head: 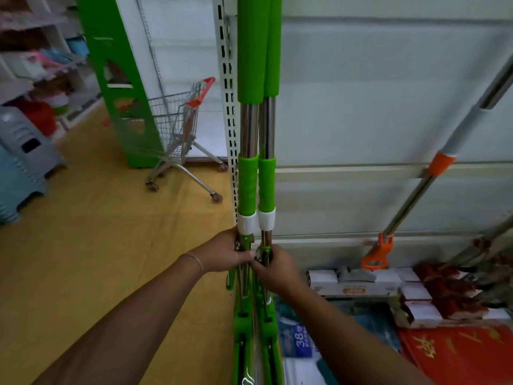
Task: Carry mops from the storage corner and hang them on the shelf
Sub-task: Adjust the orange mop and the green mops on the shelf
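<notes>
Two green mops stand upright side by side against the white shelf panel (374, 107). The left green mop (248, 184) and the right green mop (267, 187) each have a steel pole with green grips and a white collar. My left hand (224, 252) grips the left mop's pole just below its collar. My right hand (273, 269) grips the right mop at its metal lever. Both green mop heads run down to the bottom edge of the view. An orange-fitted mop (416, 195) leans against the panel at the right.
A slotted white shelf upright (227, 93) stands just left of the mops. A shopping cart (180, 129) and a green shelf end (122, 93) are behind at the left. Boxed goods (358, 282) and packages crowd the floor at the right. Stacked plastic stools (22, 162) sit far left.
</notes>
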Demonstrator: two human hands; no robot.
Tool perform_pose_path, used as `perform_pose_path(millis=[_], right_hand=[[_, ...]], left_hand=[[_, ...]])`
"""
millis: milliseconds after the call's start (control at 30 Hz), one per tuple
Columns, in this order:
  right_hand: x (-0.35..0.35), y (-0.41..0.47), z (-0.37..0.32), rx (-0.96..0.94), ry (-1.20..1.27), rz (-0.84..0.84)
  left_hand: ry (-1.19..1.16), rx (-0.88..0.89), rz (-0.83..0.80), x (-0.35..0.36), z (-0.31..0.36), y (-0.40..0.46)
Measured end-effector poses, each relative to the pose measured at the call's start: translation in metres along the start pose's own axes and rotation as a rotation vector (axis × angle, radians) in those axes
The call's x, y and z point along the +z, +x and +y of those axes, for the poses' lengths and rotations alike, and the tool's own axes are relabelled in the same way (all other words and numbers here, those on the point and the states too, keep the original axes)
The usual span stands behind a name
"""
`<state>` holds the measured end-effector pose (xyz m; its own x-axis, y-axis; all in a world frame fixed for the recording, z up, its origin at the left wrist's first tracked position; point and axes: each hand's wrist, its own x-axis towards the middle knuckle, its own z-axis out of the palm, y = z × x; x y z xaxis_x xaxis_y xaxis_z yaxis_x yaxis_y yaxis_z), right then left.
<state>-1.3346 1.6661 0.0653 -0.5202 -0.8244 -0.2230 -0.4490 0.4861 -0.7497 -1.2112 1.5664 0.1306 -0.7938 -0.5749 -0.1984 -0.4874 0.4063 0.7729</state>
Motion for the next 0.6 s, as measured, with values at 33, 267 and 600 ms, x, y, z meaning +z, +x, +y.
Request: perform_pose_path(millis=[33,267,600], right_hand=[[0.003,-0.004,0.000,0.017,0.021,0.030],[0.004,-0.015,0.002,0.096,0.074,0.148],[-0.023,-0.005,0.020,-0.065,-0.093,0.003]], left_hand=[[0.010,0.027,0.015,0.003,0.000,-0.001],[0.090,0.046,0.104,0.018,-0.004,-0.005],[0.127,-0.070,0.238,0.024,0.008,-0.029]])
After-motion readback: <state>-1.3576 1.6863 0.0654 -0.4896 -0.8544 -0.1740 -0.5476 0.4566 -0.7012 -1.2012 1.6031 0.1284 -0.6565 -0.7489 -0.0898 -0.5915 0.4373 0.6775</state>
